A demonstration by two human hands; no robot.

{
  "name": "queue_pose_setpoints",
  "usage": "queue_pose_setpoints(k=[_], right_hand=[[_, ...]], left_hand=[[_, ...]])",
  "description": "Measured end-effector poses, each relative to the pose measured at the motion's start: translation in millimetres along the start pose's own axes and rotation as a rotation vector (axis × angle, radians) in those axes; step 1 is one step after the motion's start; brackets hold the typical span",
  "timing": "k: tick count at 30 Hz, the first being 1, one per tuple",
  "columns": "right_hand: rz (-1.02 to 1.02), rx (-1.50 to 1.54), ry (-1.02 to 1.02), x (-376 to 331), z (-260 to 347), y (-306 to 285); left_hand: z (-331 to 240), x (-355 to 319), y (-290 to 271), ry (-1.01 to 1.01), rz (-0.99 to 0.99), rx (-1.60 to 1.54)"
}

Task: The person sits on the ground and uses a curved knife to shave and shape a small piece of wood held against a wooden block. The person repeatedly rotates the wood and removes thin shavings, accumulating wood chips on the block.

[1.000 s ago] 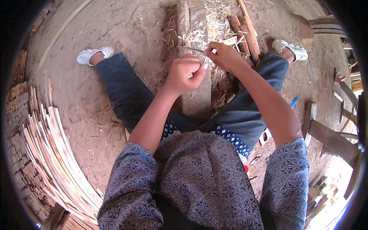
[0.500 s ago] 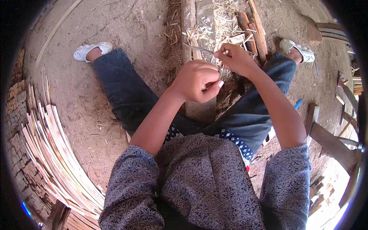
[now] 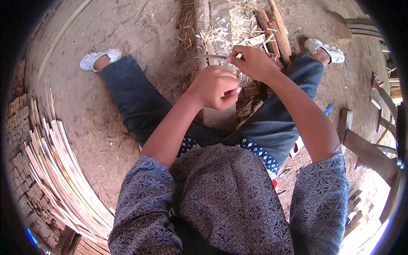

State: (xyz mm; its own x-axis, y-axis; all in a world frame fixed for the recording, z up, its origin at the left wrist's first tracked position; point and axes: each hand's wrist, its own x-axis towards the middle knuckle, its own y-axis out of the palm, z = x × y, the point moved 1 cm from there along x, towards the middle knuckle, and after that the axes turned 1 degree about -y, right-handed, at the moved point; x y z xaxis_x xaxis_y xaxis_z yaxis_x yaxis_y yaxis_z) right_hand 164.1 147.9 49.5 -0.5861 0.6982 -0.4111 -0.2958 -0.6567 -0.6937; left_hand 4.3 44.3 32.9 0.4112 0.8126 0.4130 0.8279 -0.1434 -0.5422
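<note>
- Because it sits nearest the shirt [image 3: 229, 182], we enter the left hand [image 3: 216, 88] first: one fist, clenched, thumb at its right side; what lies within it we cannot tell.
- Board [image 3: 219, 117]: one, thick, beneath the left hand; long axis running straight away from the body, near end between the legs [image 3: 140, 95].
- Right hand [image 3: 251, 63]: one, farther out than the left and to its right; thumb and forefinger pinching the blade [image 3: 211, 56].
- The blade: one, thin, dark, gripped at its right end. It reaches leftward from the right hand, just beyond the left knuckles; we log its long axis as crosswise to the board.
- Strip [image 3: 210, 47]: one, pale, long axis roughly along the board, thus about square to the blade, which crosses it in view. Its near end shows just by the left knuckles; contact with the blade we cannot confirm.
- Sticks [image 3: 270, 37]: several, reddish brown, right of the board.
- Shavings [image 3: 243, 21]: a heap, pale, on the board and beside it, mostly beyond the right hand.
</note>
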Motion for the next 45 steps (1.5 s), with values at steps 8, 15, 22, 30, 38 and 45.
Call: queue_pose_setpoints(k=[8,15,22,30,38,45], right_hand=[[-0.107,0.001,-0.002,11.7,-9.5,18.5],[0.012,0.055,-0.196,-18.8,-19.9,9.6],[-0.161,0.017,-0.177,-30.3,-39.1,18.3],[-0.150,-0.061,0.135,46.3,-25.1,26.8],[-0.101,0.439,0.126,-26.3,-45.7,3.3],[-0.089,0.554,0.113,-48.1,-46.0,22.2]], left_hand=[[-5.4,3.7,-7.7,-0.053,-0.007,-0.028],[-6.2,6.3,-4.5,-0.066,-0.011,-0.018],[-2.9,6.0,-7.7,-0.064,-0.017,-0.066],[1.1,14.4,-14.1,-0.090,0.042,-0.042],[-0.6,8.0,-14.5,0.001,-0.231,-0.008],[-4.3,-5.2,4.3,0.028,-0.006,-0.007]])
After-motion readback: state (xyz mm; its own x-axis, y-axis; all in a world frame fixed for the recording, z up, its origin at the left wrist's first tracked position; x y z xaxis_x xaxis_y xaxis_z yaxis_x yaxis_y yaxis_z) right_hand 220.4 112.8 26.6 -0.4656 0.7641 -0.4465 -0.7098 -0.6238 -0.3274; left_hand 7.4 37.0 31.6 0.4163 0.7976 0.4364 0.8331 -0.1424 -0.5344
